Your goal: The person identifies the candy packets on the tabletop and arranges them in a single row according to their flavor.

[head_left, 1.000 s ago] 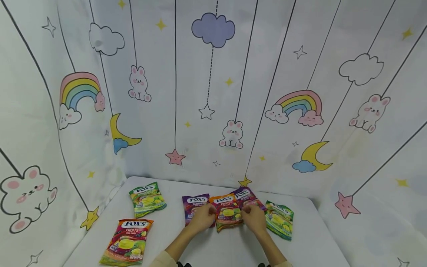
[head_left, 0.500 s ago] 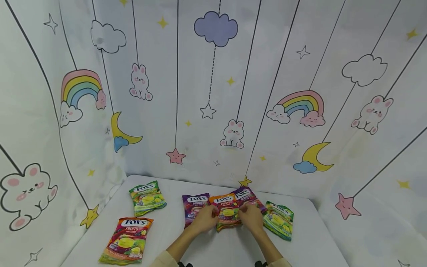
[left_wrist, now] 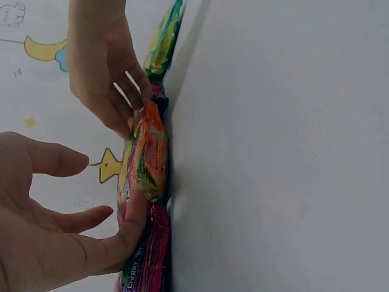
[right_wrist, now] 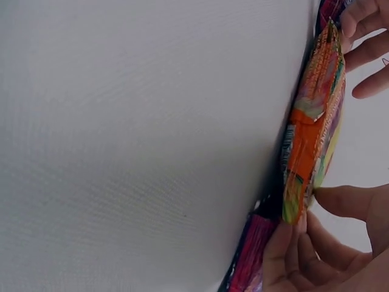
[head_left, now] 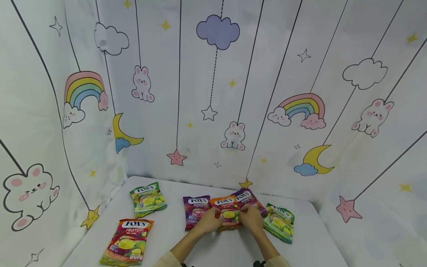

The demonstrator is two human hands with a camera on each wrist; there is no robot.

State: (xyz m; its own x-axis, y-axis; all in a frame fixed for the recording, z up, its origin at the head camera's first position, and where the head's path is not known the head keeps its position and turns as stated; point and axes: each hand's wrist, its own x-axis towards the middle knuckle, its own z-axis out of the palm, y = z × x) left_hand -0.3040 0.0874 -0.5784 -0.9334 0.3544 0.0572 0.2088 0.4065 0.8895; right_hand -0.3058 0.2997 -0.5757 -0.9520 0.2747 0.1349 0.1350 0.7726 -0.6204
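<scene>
An orange FOX'S Fruits candy bag [head_left: 228, 214] lies between two purple Berries candy bags, overlapping the right one [head_left: 251, 201]. My right hand [head_left: 251, 218] pinches its right edge, thumb on top and fingers beneath, as the right wrist view shows on the orange bag [right_wrist: 307, 137]. At its left edge is my left hand [head_left: 208, 221]; in the left wrist view that hand [left_wrist: 55, 234] has its fingers spread, one fingertip against the wrapper [left_wrist: 152, 161]. The left Berries bag [head_left: 194, 211] lies beside the left hand, its lower right corner partly covered.
A green candy bag [head_left: 279, 223] lies right of the right hand. At the left are another green bag [head_left: 148, 200] and a larger Fruits bag [head_left: 128, 241]. The white table [head_left: 230, 248] meets a printed cloth wall [head_left: 200, 170] behind the bags.
My left hand has shifted slightly right along the orange bag's edge, showing more of the left Berries bag. My right hand has moved slightly left over the orange bag. The other bags stay put.
</scene>
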